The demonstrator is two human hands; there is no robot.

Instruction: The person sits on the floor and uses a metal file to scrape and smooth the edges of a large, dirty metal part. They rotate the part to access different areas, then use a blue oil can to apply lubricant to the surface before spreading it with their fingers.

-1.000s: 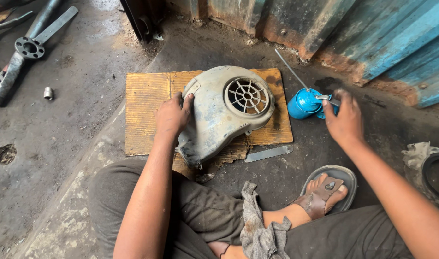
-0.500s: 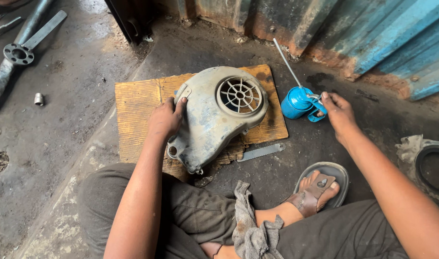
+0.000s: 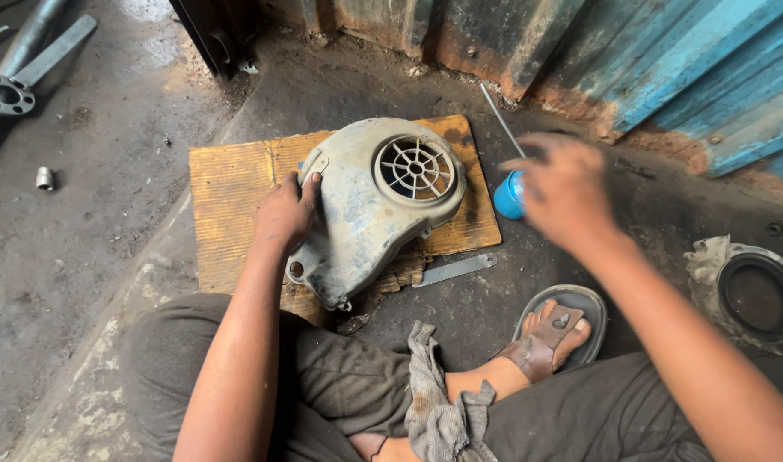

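Observation:
A worn grey fan cover (image 3: 370, 210) with a round grille lies on a piece of cardboard (image 3: 229, 192) on the ground in front of me. My left hand (image 3: 287, 210) grips its left edge, thumb on top. My right hand (image 3: 563, 188) is blurred with motion, just above and right of a blue oil can (image 3: 508, 197) with a long thin spout. The hand hides part of the can. I cannot tell whether its fingers touch the can.
A flat metal strip (image 3: 456, 269) lies below the cardboard, and a grey rag (image 3: 438, 402) rests on my lap near my sandalled foot (image 3: 554, 329). A round metal part (image 3: 755, 295) sits right, a small socket (image 3: 45, 177) and metal tools (image 3: 6, 90) left, and a corrugated wall (image 3: 665, 60) stands behind.
My right hand has shifted left and now hovers blurred over the blue can it was holding. My left hand stays on the cover's edge. The view has moved closer.

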